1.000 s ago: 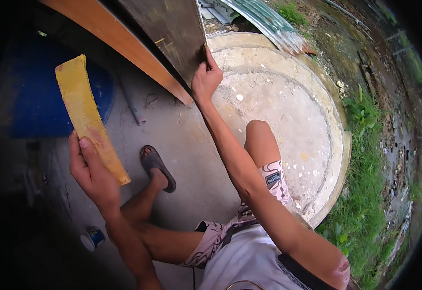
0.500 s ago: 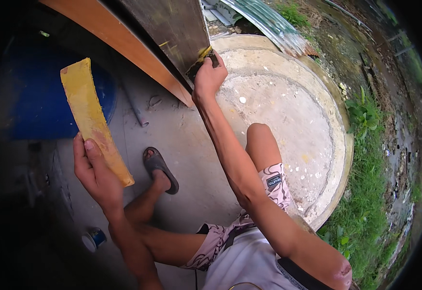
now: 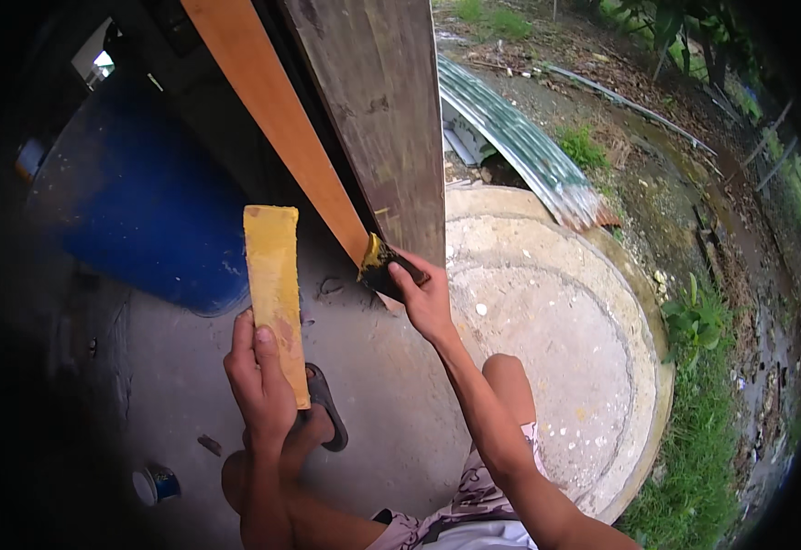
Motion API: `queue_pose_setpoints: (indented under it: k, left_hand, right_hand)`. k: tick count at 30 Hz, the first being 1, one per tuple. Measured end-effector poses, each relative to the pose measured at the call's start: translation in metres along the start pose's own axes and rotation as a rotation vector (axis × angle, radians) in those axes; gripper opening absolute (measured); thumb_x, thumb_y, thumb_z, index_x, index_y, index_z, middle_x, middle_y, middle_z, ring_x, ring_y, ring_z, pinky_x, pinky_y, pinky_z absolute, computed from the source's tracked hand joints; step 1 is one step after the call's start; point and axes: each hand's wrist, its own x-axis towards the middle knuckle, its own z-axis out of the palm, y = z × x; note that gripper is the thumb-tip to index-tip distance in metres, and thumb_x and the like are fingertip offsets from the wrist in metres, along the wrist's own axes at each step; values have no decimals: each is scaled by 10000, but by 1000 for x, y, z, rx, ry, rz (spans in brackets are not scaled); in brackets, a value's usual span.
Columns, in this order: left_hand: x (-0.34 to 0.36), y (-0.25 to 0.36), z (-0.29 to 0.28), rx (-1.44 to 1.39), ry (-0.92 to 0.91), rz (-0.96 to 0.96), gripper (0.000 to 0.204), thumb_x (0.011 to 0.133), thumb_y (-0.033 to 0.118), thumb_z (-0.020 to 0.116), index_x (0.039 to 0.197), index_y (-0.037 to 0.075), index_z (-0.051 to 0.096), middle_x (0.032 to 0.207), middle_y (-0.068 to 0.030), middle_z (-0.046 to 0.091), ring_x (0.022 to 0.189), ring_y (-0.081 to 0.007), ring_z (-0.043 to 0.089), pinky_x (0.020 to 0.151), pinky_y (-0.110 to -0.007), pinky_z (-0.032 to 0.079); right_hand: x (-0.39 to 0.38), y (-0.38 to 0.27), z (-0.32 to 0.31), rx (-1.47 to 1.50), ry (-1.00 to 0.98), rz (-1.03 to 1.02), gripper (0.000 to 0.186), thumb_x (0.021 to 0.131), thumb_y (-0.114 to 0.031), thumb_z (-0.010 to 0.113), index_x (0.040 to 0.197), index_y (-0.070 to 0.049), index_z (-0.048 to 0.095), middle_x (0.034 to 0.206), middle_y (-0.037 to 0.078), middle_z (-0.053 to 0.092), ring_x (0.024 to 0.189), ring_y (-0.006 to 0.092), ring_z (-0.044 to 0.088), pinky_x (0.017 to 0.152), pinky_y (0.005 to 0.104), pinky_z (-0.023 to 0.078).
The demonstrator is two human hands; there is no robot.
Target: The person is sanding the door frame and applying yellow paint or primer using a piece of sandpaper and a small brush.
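Observation:
My left hand (image 3: 261, 380) grips the lower part of a long flat strip (image 3: 273, 266) with yellow paste smeared over its face, thumb in front. The strip stands nearly upright. My right hand (image 3: 426, 298) is closed around a dark putty knife (image 3: 389, 275) whose blade edge carries yellow paste. That blade is at the near end of a dark brown wooden board (image 3: 378, 119), by its left edge; whether it touches the wood I cannot tell. An orange-brown panel (image 3: 281, 110) runs along the board's left side.
A blue drum (image 3: 144, 202) stands at the left, with a small tub (image 3: 156, 484) on the floor nearer me. To the right lies a round concrete slab (image 3: 556, 339) bordered by grass (image 3: 694, 440). Corrugated metal sheets (image 3: 520, 137) lie beyond it.
The view has shifted, showing more of the board. My right hand has gone from the board's right edge to its left edge with the putty knife. The strip is now more upright.

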Motion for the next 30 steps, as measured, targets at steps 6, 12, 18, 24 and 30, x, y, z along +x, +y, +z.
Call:
queue_pose_setpoints:
  k: [6,12,18,24,30]
  left_hand:
    - [1,-11,3,-128,71,164,284,1052,150,413,1176,-51,570,829,-177,671,717,-259,658,686,-366,501]
    - [16,-16,13,-144,-184,164,204,1034,127,454,1137,-18,554,743,-198,623,651,-405,652,582,-412,478]
    - [27,-46,84,-15,-428,139,271,1033,211,465,1215,27,547,833,-247,678,767,-434,687,646,-502,526]
    - [26,-74,98,-204,-703,18,241,1032,221,462,1141,23,544,841,-273,663,807,-474,665,657,-511,508]
    - [-41,-30,78,-173,-706,-36,228,1024,231,483,1097,24,544,844,-276,646,845,-474,656,672,-507,500]
  right_hand:
    - [-96,76,-58,-118,41,447,269,971,-27,609,1220,52,674,1018,29,720,898,98,641,838,263,515]
    - [-133,99,-48,-909,-976,381,350,915,-162,611,1254,-151,701,1076,191,723,971,330,708,896,408,535]
    - [-181,178,-74,-708,-1137,427,341,974,-330,595,1241,-150,707,1139,168,723,1045,358,679,934,461,516]
    - [-229,55,-52,-559,-834,1214,349,937,-276,683,1234,-95,715,1030,77,751,881,163,693,842,331,549]
    - [-254,-118,-94,-163,23,1149,283,986,-47,584,1244,34,669,1038,86,732,892,166,700,827,303,570]
